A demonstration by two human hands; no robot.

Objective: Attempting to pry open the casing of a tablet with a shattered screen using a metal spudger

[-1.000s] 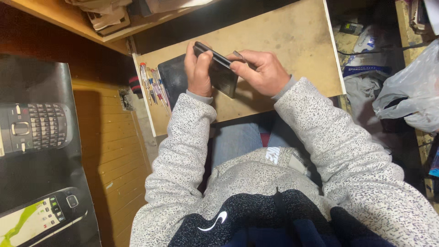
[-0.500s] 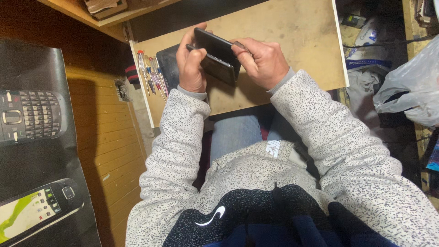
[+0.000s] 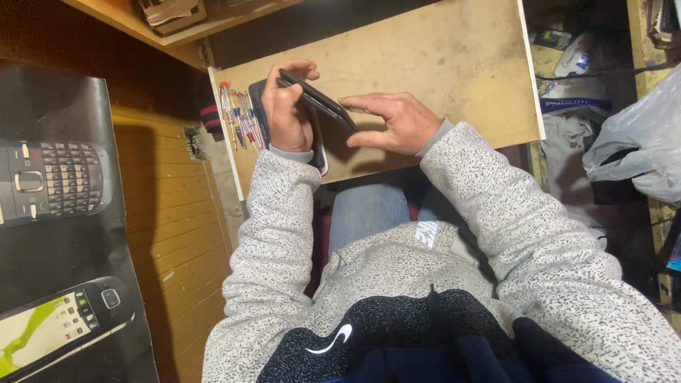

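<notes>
My left hand (image 3: 285,110) grips a dark, flat phone (image 3: 317,98), holding it edge-on and tilted above the wooden table (image 3: 440,64). My right hand (image 3: 394,122) is beside it, fingers spread, with fingertips at the phone's lower right end. A second dark flat device (image 3: 317,152) lies on the table under my left hand, mostly hidden. Whether the right hand pinches something small cannot be told.
Several screwdrivers with coloured handles (image 3: 237,113) lie along the table's left edge. A wooden shelf (image 3: 177,25) runs at the top left. A poster of phones (image 3: 53,213) hangs on the left. Plastic bags (image 3: 631,149) and clutter fill the right side.
The phone has turned from flat-faced to edge-on in my left hand. My right hand has come off its top and now has its fingers spread at its end.
</notes>
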